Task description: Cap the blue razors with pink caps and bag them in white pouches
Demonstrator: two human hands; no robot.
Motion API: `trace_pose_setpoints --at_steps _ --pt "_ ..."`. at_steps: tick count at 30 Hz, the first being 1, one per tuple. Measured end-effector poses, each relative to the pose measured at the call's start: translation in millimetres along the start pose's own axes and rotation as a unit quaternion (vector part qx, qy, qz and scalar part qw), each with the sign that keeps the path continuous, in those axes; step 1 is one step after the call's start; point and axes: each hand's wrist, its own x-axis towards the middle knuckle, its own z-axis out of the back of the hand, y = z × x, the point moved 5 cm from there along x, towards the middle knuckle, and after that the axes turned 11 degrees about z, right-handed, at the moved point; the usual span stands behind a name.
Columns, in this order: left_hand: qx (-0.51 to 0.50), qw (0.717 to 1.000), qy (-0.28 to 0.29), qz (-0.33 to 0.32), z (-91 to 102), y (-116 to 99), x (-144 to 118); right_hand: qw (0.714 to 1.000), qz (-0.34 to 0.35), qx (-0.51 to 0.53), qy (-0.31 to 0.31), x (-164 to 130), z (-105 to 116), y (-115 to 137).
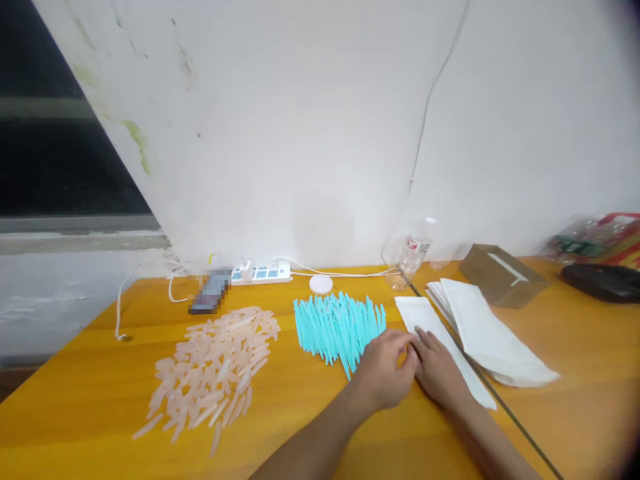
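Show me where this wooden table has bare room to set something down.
Bare tabletop lies left of the peach pieces, in a strip between them and the turquoise sticks, and right of the stacked white sheets, before the brown box. Crowded: around the left hand and right hand, and along the wall by the power strip.

Light: moderately bright, its source outside your view; wall [320, 113] palest near the middle | Shadows: faint, soft-edged | Dark zones: window [50, 153] at your left, blackened right margin | Sharpness: your pink sticks [220, 377] and turquoise sticks [335, 327] slightly soft; black bag [603, 283] blurred | Pixelation: coarse blocks over phone [213, 293]
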Motion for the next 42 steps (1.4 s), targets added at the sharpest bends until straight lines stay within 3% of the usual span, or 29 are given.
trace_pose_setpoints --at_steps 3,6,9,11,14,17,22,26,28,32,34,37,40,42 --pt "0.032 0.999 0.016 0.034 23.5 14.8 -72.3 0.998 -0.032 -0.049 -0.006 12.8 -7.0 -9.4" --pt "0.069 0.99 -0.051 0.109 71.0 39.7 -130.3 0.997 -0.051 -0.045 -0.032 34.1 7.5 -6.4" --pt "0.16 0.963 -0.158 0.147 127.9 68.3 -173.2 0.991 -0.094 0.04 -0.09 40.7 28.8 22.4" --pt "0.24 0.936 -0.209 0.153 157.9 84.9 -193.6 0.982 -0.101 0.144 -0.066 39.2 31.6 53.1" --pt "0.366 0.882 -0.244 0.17 182.0 103.2 -209.8 0.969 -0.141 0.195 -0.048 37.2 30.3 89.4" --pt "0.441 0.851 -0.226 0.177 184.4 113.5 -210.3 0.97 -0.168 0.175 -0.009 46.7 23.8 106.0" --pt "0.427 0.862 -0.21 0.176 183.8 117.2 -204.0 0.967 -0.18 0.157 0.086 68.7 12.8 109.5" --pt "0.373 0.875 -0.234 0.203 199.4 113.4 -209.9 0.963 -0.201 0.152 0.098 73.3 18.3 105.8" --pt "0.363 0.873 -0.246 0.216 208.2 110.2 -215.4 0.965 -0.2 0.156 0.066 71.3 32.1 106.6" --pt "0.372 0.876 -0.224 0.209 212.0 105.1 -218.1 0.957 -0.107 0.266 -0.049 56.5 71.4 129.3" --pt "0.4 0.874 -0.195 0.198 207.0 104.1 -212.9 0.93 -0.049 0.365 -0.006 43.2 74.6 151.1" --pt "0.476 0.843 -0.17 0.185 198.6 102.8 -201.2 0.879 0.004 0.468 0.096 21.6 59.8 181.4" --pt "0.539 0.811 -0.151 0.171 190.0 102.1 -191.3 0.878 0.033 0.465 0.111 9.4 42.4 193.1" --pt "0.553 0.808 -0.135 0.154 183.9 102.4 -187.8 0.884 0.064 0.453 0.097 6.9 35.5 195.3"
